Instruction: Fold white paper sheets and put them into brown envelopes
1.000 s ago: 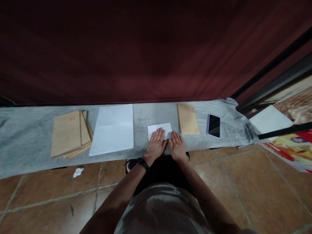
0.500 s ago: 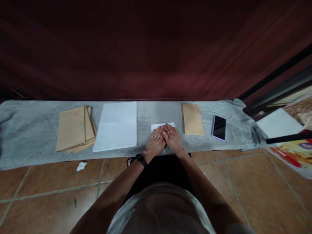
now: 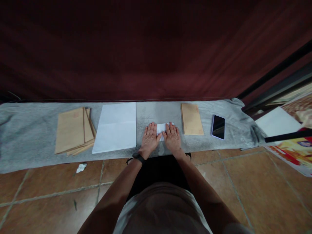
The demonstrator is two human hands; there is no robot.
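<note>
A small folded sheet of white paper (image 3: 161,128) lies on the grey cloth before me, its two ends covered by my hands. My left hand (image 3: 149,138) presses flat over its left end, fingers stretched out. Over the right end lies my right hand (image 3: 172,138), also flat with fingers pointing forward. The thumbs point toward each other with a strip of paper showing between them. To the left is a stack of large white sheets (image 3: 115,128). A small pile of brown envelopes (image 3: 192,119) lies to the right of my right hand.
More brown envelopes (image 3: 70,130) lie in a loose, fanned pile at the far left. A phone (image 3: 218,126) rests right of the small envelope pile. The narrow bench under the grey cloth (image 3: 158,110) backs onto a dark red curtain (image 3: 156,65). A crumpled white scrap (image 3: 81,167) is on the tiled floor.
My hands were together, overlapping on the middle of the paper. They have slid apart, the left one leftward and the right one slightly rightward, uncovering the paper's middle.
</note>
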